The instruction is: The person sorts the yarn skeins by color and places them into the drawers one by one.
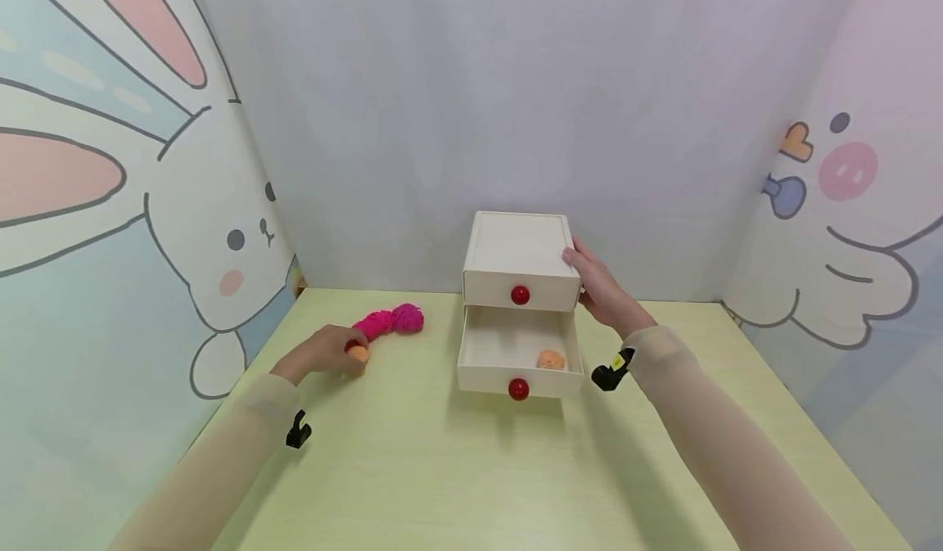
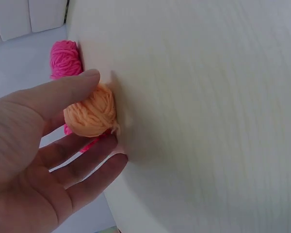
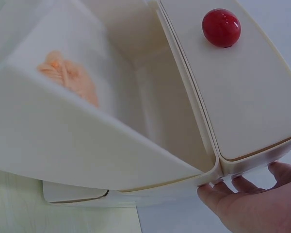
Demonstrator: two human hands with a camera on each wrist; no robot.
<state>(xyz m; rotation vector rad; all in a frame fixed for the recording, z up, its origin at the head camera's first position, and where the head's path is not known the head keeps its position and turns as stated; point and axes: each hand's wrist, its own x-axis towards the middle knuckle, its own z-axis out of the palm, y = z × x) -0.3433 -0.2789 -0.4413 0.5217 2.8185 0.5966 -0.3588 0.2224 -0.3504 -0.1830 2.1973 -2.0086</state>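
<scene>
My left hand (image 1: 327, 350) holds an orange yarn ball (image 2: 91, 112) low at the table's left side, thumb on one side and fingers on the other. Just beyond it are pink yarn balls (image 1: 408, 318), partly hidden by the hand in the left wrist view. My right hand (image 1: 602, 289) rests against the right side of a white two-drawer cabinet (image 1: 519, 244), its thumb on the top edge and its fingertips (image 3: 209, 194) along the side wall. The cabinet's lower drawer (image 1: 482, 377) stands pulled out, with another orange yarn ball (image 1: 551, 359) inside near its front right corner.
The upper drawer (image 1: 486, 289) is closed. Each drawer has a round red knob (image 1: 519, 389) in front. A pale curtain (image 1: 383, 125) hangs behind the light green table (image 1: 412, 469), and cartoon-printed panels (image 1: 206, 248) stand at both sides.
</scene>
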